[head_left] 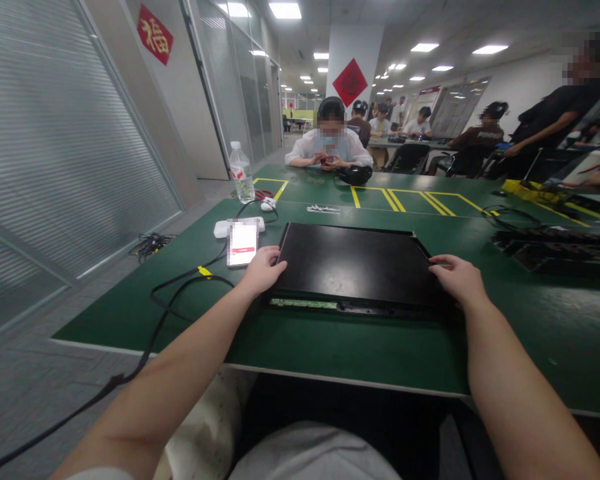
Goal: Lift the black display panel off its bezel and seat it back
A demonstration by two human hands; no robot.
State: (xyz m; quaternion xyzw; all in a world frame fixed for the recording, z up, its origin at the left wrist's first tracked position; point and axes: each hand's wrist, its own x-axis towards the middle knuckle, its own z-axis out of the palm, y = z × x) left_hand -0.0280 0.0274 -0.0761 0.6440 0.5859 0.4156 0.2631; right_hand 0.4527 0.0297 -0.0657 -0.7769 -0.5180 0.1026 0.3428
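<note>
A flat black display panel lies in front of me on the green table, a green circuit strip showing along its near edge. My left hand grips the panel's left side, fingers curled at the edge. At the opposite side, my right hand holds the right edge between thumb and fingers. The underside of the panel and some of my fingertips are hidden. Just left of my left hand is a phone with a lit white screen.
A water bottle and a white power bank-like block stand at the left, with a black cable running off the table. Dark panel parts are stacked at the right. Across the table sits a person near a black rounded object.
</note>
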